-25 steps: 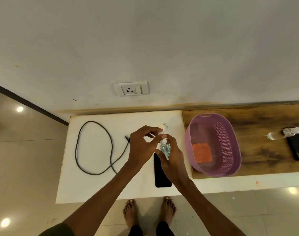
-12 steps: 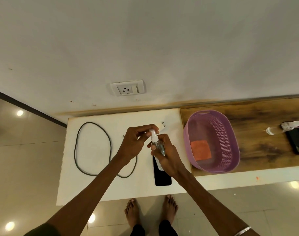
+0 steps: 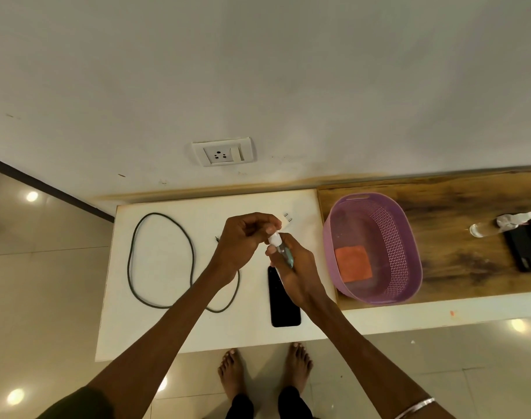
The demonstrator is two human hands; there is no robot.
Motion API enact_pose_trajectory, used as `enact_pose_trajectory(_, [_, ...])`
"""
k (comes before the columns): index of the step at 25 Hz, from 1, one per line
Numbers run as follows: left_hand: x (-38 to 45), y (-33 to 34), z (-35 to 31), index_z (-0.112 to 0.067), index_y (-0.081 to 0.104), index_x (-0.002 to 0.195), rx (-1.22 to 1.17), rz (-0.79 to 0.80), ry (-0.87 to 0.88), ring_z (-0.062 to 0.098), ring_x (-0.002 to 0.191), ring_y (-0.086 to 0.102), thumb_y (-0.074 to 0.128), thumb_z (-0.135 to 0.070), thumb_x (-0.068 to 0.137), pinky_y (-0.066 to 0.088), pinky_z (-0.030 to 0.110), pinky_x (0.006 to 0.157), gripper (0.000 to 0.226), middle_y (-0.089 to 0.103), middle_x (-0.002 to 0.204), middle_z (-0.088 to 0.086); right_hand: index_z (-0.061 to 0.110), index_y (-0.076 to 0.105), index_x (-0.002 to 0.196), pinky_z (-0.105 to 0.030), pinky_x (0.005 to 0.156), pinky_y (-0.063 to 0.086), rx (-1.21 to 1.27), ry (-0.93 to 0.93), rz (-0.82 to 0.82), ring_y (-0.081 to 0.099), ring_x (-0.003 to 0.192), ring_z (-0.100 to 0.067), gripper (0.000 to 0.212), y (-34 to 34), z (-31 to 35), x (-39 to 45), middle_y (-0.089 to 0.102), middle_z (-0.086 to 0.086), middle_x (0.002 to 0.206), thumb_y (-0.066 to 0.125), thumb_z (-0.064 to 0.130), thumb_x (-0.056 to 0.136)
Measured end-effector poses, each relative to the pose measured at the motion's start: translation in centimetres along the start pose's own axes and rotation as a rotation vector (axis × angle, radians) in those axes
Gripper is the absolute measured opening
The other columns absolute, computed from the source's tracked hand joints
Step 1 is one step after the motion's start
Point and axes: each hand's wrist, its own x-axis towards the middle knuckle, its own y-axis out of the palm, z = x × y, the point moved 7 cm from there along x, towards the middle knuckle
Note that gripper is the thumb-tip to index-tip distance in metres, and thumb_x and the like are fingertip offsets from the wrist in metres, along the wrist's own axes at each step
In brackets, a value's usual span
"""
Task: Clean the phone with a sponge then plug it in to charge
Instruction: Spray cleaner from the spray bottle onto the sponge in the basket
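A small clear spray bottle [image 3: 284, 252] is held in the right hand [image 3: 291, 267], whose grip is curled round its body, above the top end of the black phone [image 3: 284, 300], which is laid flat on the white bench [image 3: 167, 328]. The bottle's white cap [image 3: 274, 238] is pinched by the fingertips of the left hand [image 3: 243, 240]. A dark cable [image 3: 161, 258] is looped on the bench to the left, and a white charger plug [image 3: 287, 222] is seen just behind the hands. An orange sponge [image 3: 352, 264] is seen inside the purple basket [image 3: 409, 246] on the right. A wall socket [image 3: 223, 152] is mounted above the bench.
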Motion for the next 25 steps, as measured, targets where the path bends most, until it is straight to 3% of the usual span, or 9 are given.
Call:
enact_pose_trajectory(2, [-0.2, 0.3, -0.4, -0.003, 0.074, 0.102, 0.026, 0.084, 0.049, 0.012, 0.094, 0.070, 0.052, 0.008, 0.097, 0.055, 0.021, 0.080, 0.025, 0.075, 0.098, 0.009, 0.056, 0.052, 0.099, -0.004, 0.068, 0.046, 0.042, 0.000, -0.015, 0.064, 0.083, -0.001, 0.011, -0.2, -0.1, 0.1, 0.066, 0.023, 0.087, 0.046, 0.048, 0.096])
enact_pose_trajectory(4, [-0.4, 0.3, -0.6, -0.005, 0.074, 0.105, 0.003, 0.092, 0.069, 0.013, 0.100, 0.071, 0.055, 0.005, 0.098, 0.056, 0.025, 0.082, 0.023, 0.076, 0.103, 0.006, 0.048, 0.053, 0.097, -0.005, 0.067, 0.047, 0.056, -0.012, -0.021, 0.064, 0.082, -0.001, 0.008, -0.3, 0.0, 0.2, 0.067, 0.018, 0.088, 0.045, 0.048, 0.096])
enact_pose_trajectory(8, [-0.5, -0.1, -0.2, -0.010, 0.077, 0.094, -0.082, -0.083, 0.016, 0.009, 0.092, 0.073, 0.072, 0.001, 0.086, 0.055, 0.019, 0.079, 0.015, 0.078, 0.097, 0.000, 0.045, 0.052, 0.093, -0.018, 0.073, 0.055, 0.043, 0.003, -0.010, 0.065, 0.080, -0.014, 0.007, 0.0, 0.0, 0.4, 0.069, 0.005, 0.090, 0.047, 0.042, 0.097])
enact_pose_trajectory(10, [-0.5, 0.1, 0.0, -0.006, 0.075, 0.096, -0.111, -0.107, -0.010, 0.007, 0.087, 0.073, 0.072, 0.004, 0.085, 0.055, 0.018, 0.077, 0.014, 0.077, 0.097, 0.006, 0.044, 0.052, 0.094, -0.014, 0.071, 0.051, 0.041, 0.009, -0.004, 0.066, 0.081, -0.011, 0.006, -0.1, -0.1, 0.4, 0.069, 0.009, 0.091, 0.048, 0.040, 0.097])
enact_pose_trajectory(14, [-0.3, 1.2, -0.6, -0.001, 0.071, 0.113, -0.050, 0.060, 0.062, 0.006, 0.092, 0.072, 0.053, 0.010, 0.096, 0.058, 0.022, 0.072, 0.027, 0.074, 0.104, 0.010, 0.043, 0.054, 0.101, -0.008, 0.068, 0.048, 0.077, -0.003, 0.026, 0.066, 0.082, -0.002, 0.010, -0.7, 0.0, 0.4, 0.068, 0.025, 0.084, 0.046, 0.045, 0.096])
enact_pose_trajectory(18, [-0.3, 2.0, -1.2, -0.003, 0.066, 0.125, 0.034, 0.149, 0.124, 0.006, 0.106, 0.069, 0.049, 0.009, 0.099, 0.056, 0.022, 0.088, 0.033, 0.072, 0.116, 0.008, 0.039, 0.053, 0.108, -0.013, 0.072, 0.051, 0.046, 0.003, 0.038, 0.067, 0.086, -0.006, 0.018, -1.5, -0.3, 0.1, 0.069, 0.014, 0.096, 0.045, 0.048, 0.095])
enact_pose_trajectory(21, [-0.2, 1.5, 0.2, -0.011, 0.062, 0.134, 0.054, 0.104, 0.084, 0.007, 0.123, 0.062, 0.055, 0.009, 0.096, 0.048, 0.019, 0.103, 0.043, 0.068, 0.131, 0.000, 0.025, 0.054, 0.116, -0.017, 0.069, 0.053, -0.051, -0.063, -0.065, 0.064, 0.086, -0.012, 0.033, -4.3, 0.4, 0.0, 0.068, 0.001, 0.096, 0.045, 0.049, 0.094])
enact_pose_trajectory(25, [-0.3, -0.3, 3.3, -0.018, 0.070, 0.123, 0.123, 0.017, -0.011, 0.004, 0.115, 0.065, 0.056, 0.005, 0.097, 0.051, 0.018, 0.093, 0.037, 0.072, 0.122, -0.008, 0.036, 0.055, 0.110, -0.014, 0.070, 0.053, -0.098, -0.170, -0.347, 0.064, 0.096, -0.006, 0.015, -11.5, 1.8, 0.9, 0.064, 0.004, 0.104, 0.054, 0.041, 0.095])
